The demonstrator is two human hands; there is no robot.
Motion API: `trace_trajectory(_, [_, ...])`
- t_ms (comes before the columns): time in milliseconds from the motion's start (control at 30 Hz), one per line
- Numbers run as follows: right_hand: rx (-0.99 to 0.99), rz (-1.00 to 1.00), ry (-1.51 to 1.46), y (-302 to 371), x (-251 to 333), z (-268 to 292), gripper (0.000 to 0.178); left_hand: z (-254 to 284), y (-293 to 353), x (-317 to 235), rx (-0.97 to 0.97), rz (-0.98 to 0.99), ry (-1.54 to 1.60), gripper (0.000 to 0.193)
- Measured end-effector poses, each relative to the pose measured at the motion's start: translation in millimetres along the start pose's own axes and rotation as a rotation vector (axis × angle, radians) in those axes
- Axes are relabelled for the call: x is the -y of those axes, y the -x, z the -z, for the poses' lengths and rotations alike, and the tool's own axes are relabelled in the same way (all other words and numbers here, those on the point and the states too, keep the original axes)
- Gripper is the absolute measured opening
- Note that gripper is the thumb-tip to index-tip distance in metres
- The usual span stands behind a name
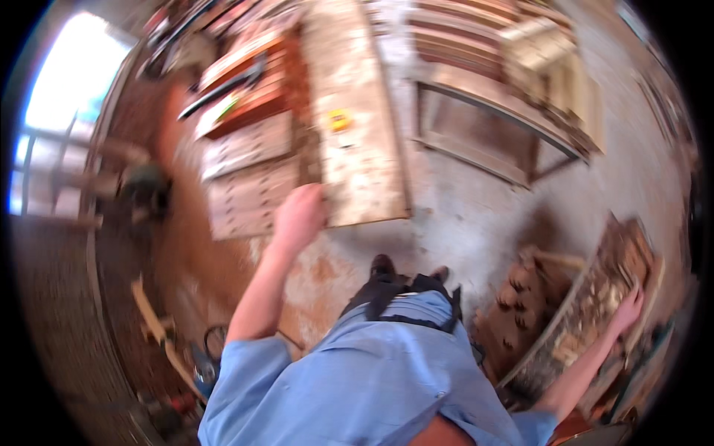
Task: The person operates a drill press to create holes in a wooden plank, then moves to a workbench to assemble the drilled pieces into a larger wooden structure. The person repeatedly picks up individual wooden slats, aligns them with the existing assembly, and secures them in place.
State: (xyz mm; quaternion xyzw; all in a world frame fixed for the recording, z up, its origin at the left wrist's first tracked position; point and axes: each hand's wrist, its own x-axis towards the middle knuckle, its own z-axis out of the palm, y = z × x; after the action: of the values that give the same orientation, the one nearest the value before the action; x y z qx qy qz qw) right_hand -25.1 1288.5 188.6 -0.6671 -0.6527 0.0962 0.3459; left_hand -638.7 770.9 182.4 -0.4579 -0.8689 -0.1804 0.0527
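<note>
My left hand (299, 215) is raised in front of me, fingers curled against the near left corner of a long, paint-stained workbench top (357, 111). It looks closed on the bench's edge, but blur hides the fingers. My right hand (628, 311) reaches far out to the right and lies flat on a leaning carved wooden panel (595, 305), fingers spread. My blue shirt and dark shoes fill the lower middle.
Pale drawer units (245, 175) stand left of the bench, with a red-brown shelf of tools (238, 89) behind. A wooden frame (483, 134) lies on the dusty floor ahead. Carved blocks (520, 297) sit right of my feet. Tools and cables (193, 357) lie lower left.
</note>
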Motion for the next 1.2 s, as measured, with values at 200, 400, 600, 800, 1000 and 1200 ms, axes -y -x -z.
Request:
trace_trajectory(200, [0.363, -0.07, -0.266, 138, 38, -102, 0.034, 21, 46, 65, -0.118, 0.126, -0.108, 0.027])
trace_trajectory(400, [0.63, -0.081, -0.389, 277, 114, -146, 0.02, 51, 51, 218, -0.227, 0.4, -0.272, 0.029])
trace_trajectory(600, [0.673, -0.068, -0.323, 343, 151, -130, 0.016, 55, 44, 283, -0.195, 0.369, -0.37, 0.025])
trace_trajectory(800, [0.671, -0.133, -0.237, 373, 133, -120, 0.023, 57, 45, 298, -0.148, 0.198, -0.418, 0.024])
trace_trajectory(1000, [0.676, -0.169, -0.251, 395, 148, -114, 0.023, 59, 50, 301, -0.285, -0.002, -0.485, 0.017])
trace_trajectory(1200, [0.668, -0.161, -0.291, 393, 145, -115, 0.022, 80, 67, 288, -0.317, -0.132, -0.453, 0.022])
